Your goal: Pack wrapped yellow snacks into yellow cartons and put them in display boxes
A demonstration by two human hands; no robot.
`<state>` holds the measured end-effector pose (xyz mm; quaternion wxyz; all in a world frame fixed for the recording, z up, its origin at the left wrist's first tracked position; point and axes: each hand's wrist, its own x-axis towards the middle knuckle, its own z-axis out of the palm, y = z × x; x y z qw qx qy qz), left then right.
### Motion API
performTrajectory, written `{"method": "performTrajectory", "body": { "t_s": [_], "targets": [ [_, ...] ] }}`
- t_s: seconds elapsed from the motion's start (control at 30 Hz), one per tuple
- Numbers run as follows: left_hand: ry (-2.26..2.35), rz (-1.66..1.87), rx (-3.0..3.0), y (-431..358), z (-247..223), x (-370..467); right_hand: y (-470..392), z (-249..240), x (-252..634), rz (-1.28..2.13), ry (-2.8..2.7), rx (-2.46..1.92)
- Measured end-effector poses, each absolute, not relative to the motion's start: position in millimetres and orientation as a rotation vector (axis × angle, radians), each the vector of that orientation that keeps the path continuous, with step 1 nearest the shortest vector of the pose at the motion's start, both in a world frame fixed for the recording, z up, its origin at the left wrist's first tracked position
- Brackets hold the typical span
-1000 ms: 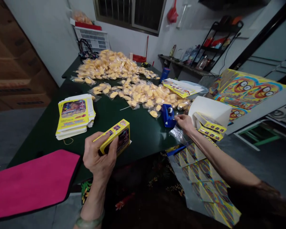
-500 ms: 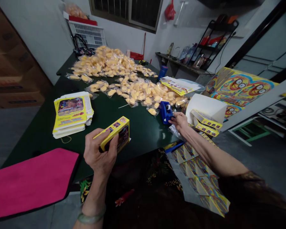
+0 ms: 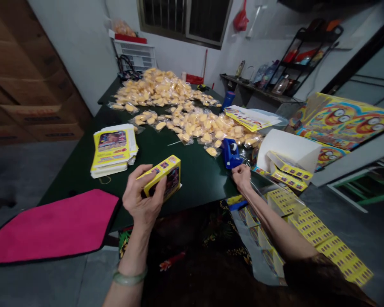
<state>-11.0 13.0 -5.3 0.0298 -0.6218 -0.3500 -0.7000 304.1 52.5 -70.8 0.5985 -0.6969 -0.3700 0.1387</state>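
Over the near part of the green table (image 3: 208, 183), left of the blue tape dispenser, the left hand (image 3: 144, 198) grips a tilted yellow box (image 3: 162, 169), thumb across its dark picture face, fingers around the far side. The narrow yellow side carries small pictures; no print on it is legible. The right hand's (image 3: 242, 178) fingers are bunched closed at the front of the blue tape dispenser (image 3: 232, 158); whether they pinch tape, I cannot tell.
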Motion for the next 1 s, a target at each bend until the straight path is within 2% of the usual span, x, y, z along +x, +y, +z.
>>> {"method": "performTrajectory", "body": {
  "t_s": [0.1,0.2,0.33,0.5,0.63,1.0],
  "targets": [
    [-1.08,-2.25,-1.98,11,-5,-12,32,-66,292,0.208,-0.873,-1.629],
    [-1.093,-2.277,-2.012,10,-3,-13,7,-52,263,0.261,-1.066,-1.547],
    [-1.097,-2.246,-1.991,9,1,-13,-22,-9,196,0.499,-1.407,-1.203],
    [-1.109,-2.234,-2.026,8,2,-13,-23,34,132,0.901,-1.35,-0.86],
    [-1.151,-2.23,-2.034,8,1,-13,-11,32,119,1.212,-1.21,-0.763],
    [-1.11,-2.207,-2.043,8,3,-11,-2,35,109,1.336,-1.053,-0.731]
  ]
}}
